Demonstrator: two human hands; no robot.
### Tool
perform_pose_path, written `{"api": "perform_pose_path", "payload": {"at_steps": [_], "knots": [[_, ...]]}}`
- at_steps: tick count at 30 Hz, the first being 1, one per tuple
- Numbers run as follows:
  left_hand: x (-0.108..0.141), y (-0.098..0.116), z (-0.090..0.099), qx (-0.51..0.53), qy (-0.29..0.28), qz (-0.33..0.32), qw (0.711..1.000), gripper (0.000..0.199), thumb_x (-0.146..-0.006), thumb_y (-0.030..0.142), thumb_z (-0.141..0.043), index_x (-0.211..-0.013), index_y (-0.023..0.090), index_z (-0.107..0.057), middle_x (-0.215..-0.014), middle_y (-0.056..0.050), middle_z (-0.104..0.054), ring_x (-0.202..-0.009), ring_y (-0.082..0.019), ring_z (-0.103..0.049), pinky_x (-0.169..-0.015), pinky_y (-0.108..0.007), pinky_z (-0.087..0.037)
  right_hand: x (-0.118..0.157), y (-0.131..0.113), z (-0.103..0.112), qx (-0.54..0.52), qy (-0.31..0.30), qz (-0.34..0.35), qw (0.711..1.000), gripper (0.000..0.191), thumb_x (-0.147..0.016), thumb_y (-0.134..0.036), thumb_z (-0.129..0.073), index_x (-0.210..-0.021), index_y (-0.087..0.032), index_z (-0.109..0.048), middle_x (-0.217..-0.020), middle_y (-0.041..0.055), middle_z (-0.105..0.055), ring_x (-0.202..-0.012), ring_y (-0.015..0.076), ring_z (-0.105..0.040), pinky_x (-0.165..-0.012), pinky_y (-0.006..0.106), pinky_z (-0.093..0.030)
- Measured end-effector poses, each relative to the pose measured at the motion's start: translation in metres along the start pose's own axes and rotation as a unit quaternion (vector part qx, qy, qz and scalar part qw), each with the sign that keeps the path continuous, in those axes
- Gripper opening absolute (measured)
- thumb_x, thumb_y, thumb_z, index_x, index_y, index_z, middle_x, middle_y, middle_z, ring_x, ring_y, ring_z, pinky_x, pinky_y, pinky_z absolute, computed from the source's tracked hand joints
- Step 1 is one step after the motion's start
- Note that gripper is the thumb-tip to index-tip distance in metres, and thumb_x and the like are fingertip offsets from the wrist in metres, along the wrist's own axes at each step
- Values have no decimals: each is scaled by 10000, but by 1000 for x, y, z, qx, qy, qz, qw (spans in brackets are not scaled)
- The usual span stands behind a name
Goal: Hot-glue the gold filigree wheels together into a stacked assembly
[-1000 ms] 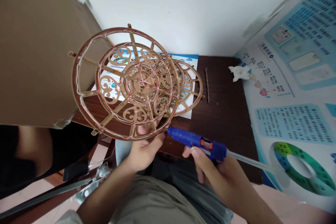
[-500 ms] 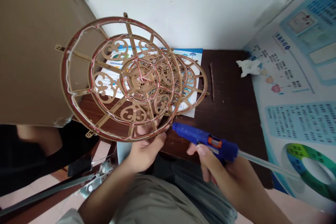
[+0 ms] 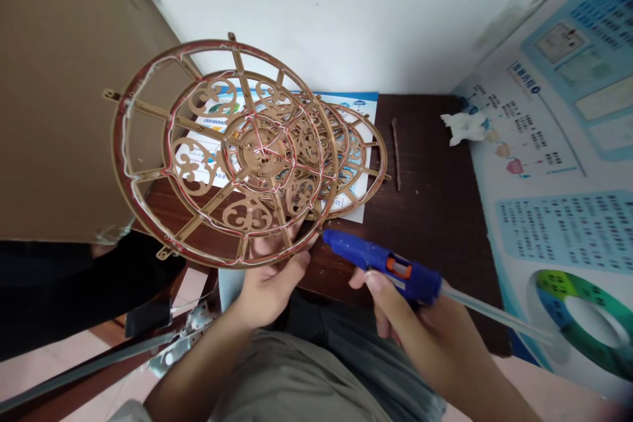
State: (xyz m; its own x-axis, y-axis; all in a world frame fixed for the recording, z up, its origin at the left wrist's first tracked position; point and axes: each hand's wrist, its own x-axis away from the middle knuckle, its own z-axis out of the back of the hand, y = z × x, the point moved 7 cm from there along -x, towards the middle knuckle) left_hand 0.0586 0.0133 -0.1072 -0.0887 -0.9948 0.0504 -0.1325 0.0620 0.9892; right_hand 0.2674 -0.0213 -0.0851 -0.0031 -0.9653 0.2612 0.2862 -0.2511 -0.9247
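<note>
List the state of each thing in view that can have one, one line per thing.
left hand: gripping the frame's lower rim
right hand: wrapped around the gun's grip
gold ring frame: held up, strung with red-and-white wire
blue hot glue gun: held, nozzle at the rim
glue stick: in the gun's rear
tissue: crumpled

Below our grip we have on a loose khaki shirt [image 3: 291, 382] with dark grey trousers [image 3: 346, 336] showing beside it, and a pale sleeve cuff [image 3: 129, 411] sits out to the far left of the grip; our left hand [image 3: 270, 290], right hand [image 3: 410, 323] and forearms [image 3: 195, 366] are bare
</note>
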Motion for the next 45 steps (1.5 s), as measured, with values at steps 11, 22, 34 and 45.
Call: {"api": "perform_pose_path", "payload": {"at_steps": [11, 22, 34, 45], "knots": [[-3, 5, -2, 17, -3, 1, 1000, 363, -998, 487, -800, -1295, 280, -797, -1209, -83, -846, -1302, -301, -732, -1222, -500, -534, 1, -3, 1, 72, 19, 87, 993, 475, -1079, -675, -572, -972, -259, -775, -487, -31, -545, -436, 203, -536, -505, 339, -480], [-4, 4, -4, 25, -5, 10, 1000, 329, -990, 509, -799, -1211, 265, -800, -1102, -70, -853, -1108, -267, -781, -1173, -469, -553, 3, -7, -3, 34, 19, 44, 998, 552, -1036, -757, -580, -912, -253, -764, -475, -32, -525, -415, 192, -515, -444, 321, -460], [-5, 10, -9, 12, -27, 6, 1000, 406, -1028, 503, -742, -1343, 248, -727, -1177, -86, -829, -1184, -277, -754, -1129, -433, -557, 1, -21, -8, 21, -39, 91, 995, 512, -1089, -672, -557, -835, -258, -718, -448, -53, -515, -388, 152, -482, -436, 291, -419], [-4, 20, -6, -77, -20, -33, 996, 178, -1030, 284, -664, -1163, 223, -765, -1080, -69, -832, -1091, -242, -749, -1098, -384, -537, -3, -21, 6, 58, -31, -18, 998, 636, -977, -834, -589, -832, -231, -732, -504, -36, -528, -462, 157, -521, -453, 268, -445]]}}
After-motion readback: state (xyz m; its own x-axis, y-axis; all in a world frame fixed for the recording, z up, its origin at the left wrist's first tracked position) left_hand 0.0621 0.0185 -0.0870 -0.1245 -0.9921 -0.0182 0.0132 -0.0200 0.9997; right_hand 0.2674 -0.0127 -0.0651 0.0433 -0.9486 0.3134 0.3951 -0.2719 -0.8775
